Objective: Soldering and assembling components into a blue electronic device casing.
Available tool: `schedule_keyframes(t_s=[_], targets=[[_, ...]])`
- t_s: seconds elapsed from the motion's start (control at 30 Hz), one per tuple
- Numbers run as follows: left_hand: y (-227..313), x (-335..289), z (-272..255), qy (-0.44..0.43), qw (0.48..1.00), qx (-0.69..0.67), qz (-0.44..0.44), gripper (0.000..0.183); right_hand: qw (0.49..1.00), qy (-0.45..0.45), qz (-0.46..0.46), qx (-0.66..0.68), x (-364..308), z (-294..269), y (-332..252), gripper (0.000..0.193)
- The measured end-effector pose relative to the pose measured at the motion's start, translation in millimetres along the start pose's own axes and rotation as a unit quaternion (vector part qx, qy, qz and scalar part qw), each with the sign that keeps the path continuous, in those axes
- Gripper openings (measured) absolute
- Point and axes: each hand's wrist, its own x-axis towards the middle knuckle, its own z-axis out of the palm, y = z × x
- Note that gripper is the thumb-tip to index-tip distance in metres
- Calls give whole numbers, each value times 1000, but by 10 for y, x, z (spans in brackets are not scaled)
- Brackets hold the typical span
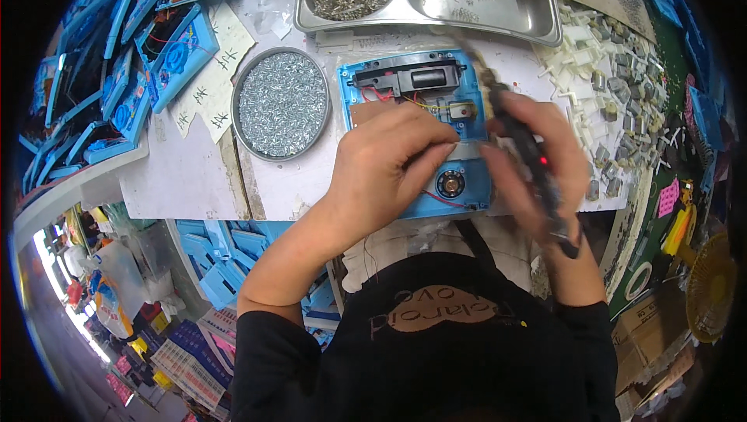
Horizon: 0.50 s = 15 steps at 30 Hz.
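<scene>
A blue plastic housing (473,169) lies before me on the white table, with a black module (424,78), a small motor (461,111), a round speaker-like part (450,184) and red wires inside. My left hand (389,154) rests over its left side. Its thumb and fingertips are pinched together beside a pale strip (468,150); what they grip, if anything, is hidden. In my right hand (564,154) is a dark electric screwdriver (531,146) with a red light. It is held over the housing's right edge, blurred by motion, its tip pointing away from me.
Left of the housing stands a round tray (282,103) of small screws. Behind it, a metal tray (428,29) holds springs. White plastic parts and small motors (603,95) are heaped at right. Wired blue housings (175,56) are piled at far left, and a fan (712,288) stands at lower right.
</scene>
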Motion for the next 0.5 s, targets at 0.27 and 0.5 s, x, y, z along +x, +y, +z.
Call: schedule_keyframes(t_s=[0.27, 0.5], targets=[[25, -64, -48, -92, 991, 79, 51, 21, 988, -105, 17, 112, -190, -697, -17, 21], [23, -61, -61, -100, 988, 99, 58, 24, 987, -140, -12, 79, -129, -523, 1, 26]])
